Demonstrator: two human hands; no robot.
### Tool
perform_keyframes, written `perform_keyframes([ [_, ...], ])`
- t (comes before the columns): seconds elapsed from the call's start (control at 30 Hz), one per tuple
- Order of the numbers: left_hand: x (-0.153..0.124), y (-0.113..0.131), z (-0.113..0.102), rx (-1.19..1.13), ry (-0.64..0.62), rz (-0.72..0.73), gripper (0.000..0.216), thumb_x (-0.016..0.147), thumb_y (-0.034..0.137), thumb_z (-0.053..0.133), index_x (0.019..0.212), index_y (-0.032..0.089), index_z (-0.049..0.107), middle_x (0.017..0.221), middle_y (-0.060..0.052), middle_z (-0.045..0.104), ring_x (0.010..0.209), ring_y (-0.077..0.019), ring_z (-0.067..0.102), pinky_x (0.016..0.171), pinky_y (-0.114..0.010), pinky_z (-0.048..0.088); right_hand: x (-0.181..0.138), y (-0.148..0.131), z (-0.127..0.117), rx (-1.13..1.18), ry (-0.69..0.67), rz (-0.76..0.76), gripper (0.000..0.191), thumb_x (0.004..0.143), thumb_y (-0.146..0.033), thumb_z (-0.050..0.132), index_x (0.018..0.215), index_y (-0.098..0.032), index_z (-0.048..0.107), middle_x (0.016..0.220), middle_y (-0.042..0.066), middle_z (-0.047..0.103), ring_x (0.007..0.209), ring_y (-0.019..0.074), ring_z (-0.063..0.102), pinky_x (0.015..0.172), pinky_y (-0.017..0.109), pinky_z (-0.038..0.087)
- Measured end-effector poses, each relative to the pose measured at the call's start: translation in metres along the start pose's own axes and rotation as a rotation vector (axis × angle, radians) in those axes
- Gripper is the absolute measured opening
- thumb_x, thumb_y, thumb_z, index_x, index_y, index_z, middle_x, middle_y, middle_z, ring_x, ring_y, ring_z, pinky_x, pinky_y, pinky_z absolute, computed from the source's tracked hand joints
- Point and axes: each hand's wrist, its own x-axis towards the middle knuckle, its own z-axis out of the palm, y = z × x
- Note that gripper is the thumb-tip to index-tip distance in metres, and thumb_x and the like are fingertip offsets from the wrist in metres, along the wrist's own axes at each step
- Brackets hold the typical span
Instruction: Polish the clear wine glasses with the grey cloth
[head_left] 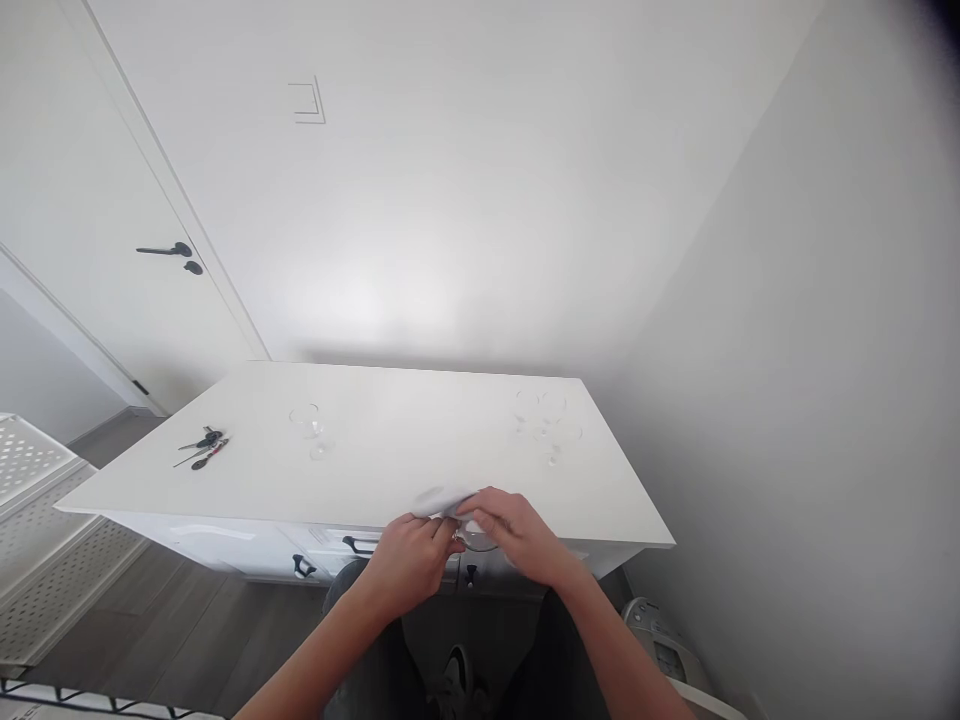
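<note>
At the front edge of a white cabinet top [397,450], my left hand [412,562] is closed around the narrow part of a clear glass [478,543], which lies tilted between my hands. A pale cloth [444,499] sticks out above the fingers. My right hand [517,532] pinches that cloth against the glass, its fingers curled over the top. Much of the glass is hidden by the fingers, and its full shape does not show.
Clear stemmed glasses [306,418] stand on the left of the cabinet top, and several more glasses [551,425] at the right. Keys [208,440] lie near the left edge. A perforated white rack [37,460] stands at left, a grey-white appliance [664,645] at lower right.
</note>
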Motion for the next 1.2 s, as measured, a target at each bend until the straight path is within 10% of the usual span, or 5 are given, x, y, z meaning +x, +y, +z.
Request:
perform_keyframes([
  [0.27,0.007,0.012,-0.004,-0.731,0.259,-0.508,0.039,0.102,0.047,0.049,0.076,0.020,0.061,0.055,0.002,0.053,0.052,-0.0139,0.049,0.054,-0.025,0.036,0.005,0.005,0.052,0.941,0.324,0.157,0.055,0.104,-0.054,0.040,0.145,-0.024,0.059,0.146,0.011,0.060,0.128,0.0293,0.060,0.106,0.046,0.051],
  [0.43,0.019,0.027,-0.004,-1.007,0.278,-0.784,0.048,0.099,0.060,0.047,0.075,0.020,0.057,0.053,0.004,0.046,0.050,-0.0132,0.044,0.053,-0.025,0.035,-0.005,0.027,0.084,0.236,0.388,0.012,0.063,0.108,-0.037,0.037,0.167,-0.037,0.014,0.162,0.006,0.042,0.154,0.0259,0.036,0.121,0.049,0.041],
  [0.73,0.009,0.020,-0.022,-0.623,0.060,-0.649,0.042,0.103,0.048,0.043,0.072,0.020,0.052,0.059,0.002,0.050,0.056,-0.0146,0.044,0.058,-0.029,0.026,0.009,0.018,0.023,-0.876,0.145,-0.502,0.068,0.098,-0.011,0.048,0.162,-0.032,0.035,0.126,0.011,0.069,0.125,0.0321,0.058,0.115,0.065,0.036],
  [0.93,0.006,0.016,-0.032,-0.260,-0.096,-0.470,0.032,0.102,0.032,0.042,0.077,0.020,0.059,0.066,-0.004,0.065,0.060,-0.0189,0.056,0.059,-0.031,0.020,0.026,-0.021,0.009,-0.540,0.039,-0.220,0.065,0.099,-0.029,0.056,0.161,-0.023,0.035,0.123,0.012,0.069,0.111,0.0271,0.061,0.096,0.045,0.051],
  [1.2,-0.010,0.002,-0.019,-0.272,0.010,-0.352,0.032,0.101,0.041,0.050,0.091,0.019,0.071,0.069,-0.006,0.070,0.062,-0.0205,0.060,0.061,-0.030,0.026,0.035,-0.013,0.005,0.399,-0.054,0.191,0.036,0.097,-0.049,0.058,0.097,-0.020,0.079,0.113,0.007,0.070,0.097,0.0195,0.064,0.087,0.032,0.049],
])
